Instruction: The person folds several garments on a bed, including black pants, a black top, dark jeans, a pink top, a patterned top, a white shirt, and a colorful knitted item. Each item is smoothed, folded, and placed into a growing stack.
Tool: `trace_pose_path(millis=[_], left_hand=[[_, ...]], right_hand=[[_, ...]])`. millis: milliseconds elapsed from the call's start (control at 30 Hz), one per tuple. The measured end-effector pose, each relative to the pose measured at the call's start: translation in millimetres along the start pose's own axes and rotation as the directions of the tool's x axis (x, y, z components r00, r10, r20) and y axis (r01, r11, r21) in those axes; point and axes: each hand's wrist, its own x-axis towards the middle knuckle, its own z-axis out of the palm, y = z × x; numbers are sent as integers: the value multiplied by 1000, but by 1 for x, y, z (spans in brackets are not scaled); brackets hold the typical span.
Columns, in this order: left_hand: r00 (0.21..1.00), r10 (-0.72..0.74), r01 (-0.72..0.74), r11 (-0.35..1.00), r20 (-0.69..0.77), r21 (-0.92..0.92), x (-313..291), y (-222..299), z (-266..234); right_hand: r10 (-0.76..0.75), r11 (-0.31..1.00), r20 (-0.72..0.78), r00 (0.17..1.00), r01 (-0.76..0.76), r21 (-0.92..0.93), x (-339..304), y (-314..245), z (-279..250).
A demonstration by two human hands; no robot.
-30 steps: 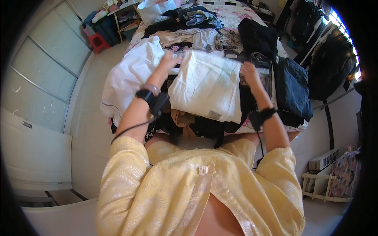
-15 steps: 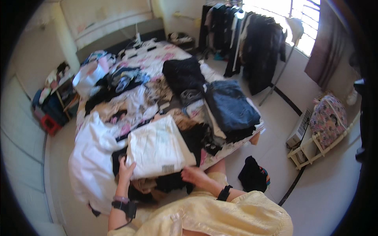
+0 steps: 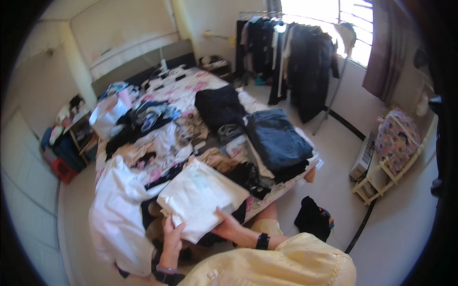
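A flat, off-white squarish packet, looking like a folded garment in a plastic bag, is held tilted over the near end of the bed. My left hand pinches its near left corner. With the thumb on top and the fingers underneath, my right hand grips the near right edge. To the left, a white garment drapes over the bed's edge. Dark and tan clothes lie partly hidden under the packet.
Folded jeans and folded black clothing sit on the flowered bed. A white bag and mixed clothes cover its left side. A dark cloth item lies on the floor. Beyond stands a clothes rack; a shelf is at right.
The packet has tilted and turned, its near edge drawn toward me. My right hand has come in to grip it, while my left hand has moved lower and to the right.
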Motion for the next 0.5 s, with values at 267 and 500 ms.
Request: trace_pose_path(millis=[267, 500], left_hand=[[968, -250, 237, 933, -14, -271, -44, -6, 32], [898, -51, 341, 710, 438, -617, -45, 8, 55]], right_hand=[[-203, 939, 79, 976, 217, -267, -23, -54, 38], [-251, 877, 179, 951, 302, -375, -48, -59, 71]])
